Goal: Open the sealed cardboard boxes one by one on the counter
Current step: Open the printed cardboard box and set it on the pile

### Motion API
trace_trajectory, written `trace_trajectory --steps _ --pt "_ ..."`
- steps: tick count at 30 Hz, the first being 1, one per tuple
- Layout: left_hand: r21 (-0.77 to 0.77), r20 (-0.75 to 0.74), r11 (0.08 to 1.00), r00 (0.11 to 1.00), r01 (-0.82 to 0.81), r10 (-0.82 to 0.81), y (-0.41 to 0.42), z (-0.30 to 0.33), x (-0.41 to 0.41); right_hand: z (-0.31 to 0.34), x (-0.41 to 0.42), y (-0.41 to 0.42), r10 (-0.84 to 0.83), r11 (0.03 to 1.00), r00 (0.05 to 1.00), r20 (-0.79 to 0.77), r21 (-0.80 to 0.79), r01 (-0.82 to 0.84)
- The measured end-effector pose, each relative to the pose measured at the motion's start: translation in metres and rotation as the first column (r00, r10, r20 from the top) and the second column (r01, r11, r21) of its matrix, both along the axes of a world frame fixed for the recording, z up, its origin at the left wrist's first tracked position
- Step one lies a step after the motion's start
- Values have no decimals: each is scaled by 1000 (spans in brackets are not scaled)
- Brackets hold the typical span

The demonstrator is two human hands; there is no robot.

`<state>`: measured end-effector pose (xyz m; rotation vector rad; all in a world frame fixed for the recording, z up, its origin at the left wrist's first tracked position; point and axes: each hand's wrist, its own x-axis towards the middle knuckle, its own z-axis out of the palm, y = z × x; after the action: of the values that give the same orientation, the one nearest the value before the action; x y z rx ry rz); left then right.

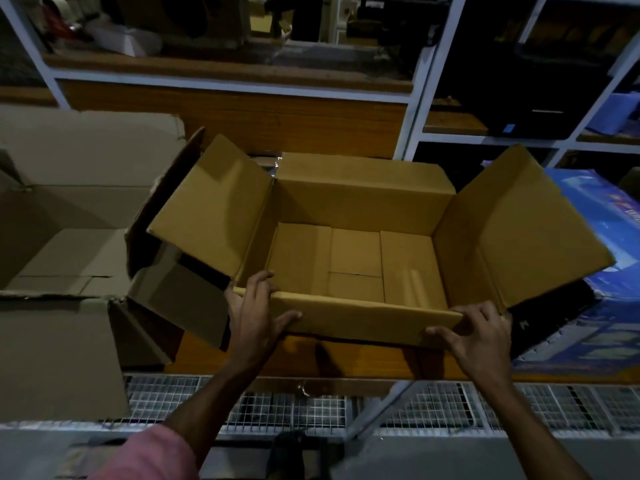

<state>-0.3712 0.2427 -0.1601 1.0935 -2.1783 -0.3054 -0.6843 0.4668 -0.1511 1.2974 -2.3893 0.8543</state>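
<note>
A brown cardboard box (356, 261) stands open and empty on the wooden counter (304, 358), its left and right flaps spread outward and its far flap upright. The near flap is folded down over the front wall. My left hand (254, 315) grips the box's near left corner, fingers over the rim and thumb along the front. My right hand (479, 334) grips the near right corner the same way. To the left sits a larger, paler cardboard box (62, 244), also open, with torn flaps hanging toward the brown box.
A blue printed carton (595, 323) lies at the right, partly under the brown box's right flap. White metal shelving (415, 109) with assorted items rises behind the counter. Wire mesh (277, 407) runs below the counter's front edge.
</note>
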Motion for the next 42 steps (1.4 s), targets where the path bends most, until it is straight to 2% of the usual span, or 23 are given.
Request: trace_trajectory --steps 8,13,18,30,42 --pt "-92 -96 995 995 29 -37 34 70 13 73 11 49 37 991 998 -43 -125 -42" --pt "-203 -173 978 982 45 -81 54 118 23 123 21 68 40 976 991 -131 -206 -67" --pt "-295 -233 956 969 7 -79 55 168 39 175 35 64 30 978 985 -169 -199 -64" --pt "-386 -222 903 969 -189 108 4 258 157 255 124 -24 170 941 972 -165 -265 -209" --pt "-466 -199 837 956 -287 217 -77 313 331 290 284 -145 266 913 952 -149 -277 -298"
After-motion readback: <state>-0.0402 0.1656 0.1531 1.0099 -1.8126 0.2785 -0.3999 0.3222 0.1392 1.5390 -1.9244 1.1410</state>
